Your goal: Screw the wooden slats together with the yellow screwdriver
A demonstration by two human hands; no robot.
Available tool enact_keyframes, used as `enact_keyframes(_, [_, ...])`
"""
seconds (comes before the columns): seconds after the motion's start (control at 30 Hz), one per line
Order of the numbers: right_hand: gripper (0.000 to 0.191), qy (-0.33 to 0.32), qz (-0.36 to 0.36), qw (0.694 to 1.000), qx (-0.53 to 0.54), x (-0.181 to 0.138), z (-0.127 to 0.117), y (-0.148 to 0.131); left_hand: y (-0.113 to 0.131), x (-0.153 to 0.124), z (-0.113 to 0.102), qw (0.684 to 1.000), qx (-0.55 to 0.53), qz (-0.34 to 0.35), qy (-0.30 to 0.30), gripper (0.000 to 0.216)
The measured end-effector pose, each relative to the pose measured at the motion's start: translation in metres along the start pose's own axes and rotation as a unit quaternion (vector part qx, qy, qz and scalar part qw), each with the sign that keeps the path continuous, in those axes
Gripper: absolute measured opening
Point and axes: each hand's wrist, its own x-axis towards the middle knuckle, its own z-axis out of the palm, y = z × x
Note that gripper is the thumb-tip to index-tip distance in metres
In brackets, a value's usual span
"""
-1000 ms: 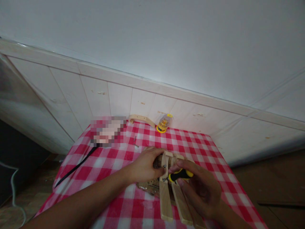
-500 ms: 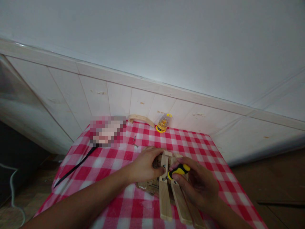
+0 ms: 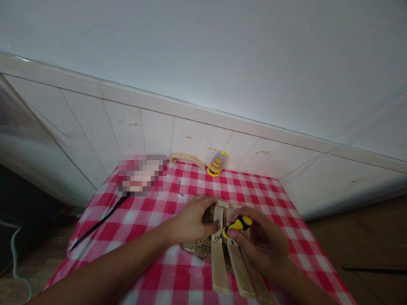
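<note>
Right grip [image 3: 267,241] round screwdriver [image 3: 238,225] over checked tablecloth [image 3: 165,207], dim floor [image 3: 52,262] perhaps wooden

Red-and-white checked tablecloth [image 3: 254,186], spread beneath white plank panelling [image 3: 155,127]; a pale plain wall [image 3: 203,59] rises above. One pixelated item [image 3: 143,174] lies at the cloth's far left corner, a black strip [image 3: 100,222] extending nearward from it. White cable [image 3: 13,250], bent, hangs far left; brown floor [image 3: 375,245] shows at right.

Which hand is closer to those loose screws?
Left. The left hand is just right of the screws, nearer the camera; the right hand is farther right, holding the screwdriver.
</note>
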Motion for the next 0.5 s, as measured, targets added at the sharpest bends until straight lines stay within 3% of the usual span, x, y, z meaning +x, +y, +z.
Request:
enact_keyframes(0.2, [0.043, -0.002, 0.026, 1.0, 0.004, 0.002, -0.001, -0.001, 0.001, -0.001, 0.0, 1.0, 0.004, 0.002, -0.005, 0.052])
enact_keyframes(0.4, [0.037, 0.084, 0.067, 0.993, 0.043, 0.011, 0.002, -0.003, 0.004, -0.001, -0.003, 1.0, -0.001, 0.013, -0.007, 0.044])
enact_keyframes(0.5, [0.036, 0.087, 0.072, 0.993, 0.032, 0.012, 0.003, -0.002, 0.004, -0.001, -0.003, 1.0, 0.0, 0.013, -0.007, 0.044])
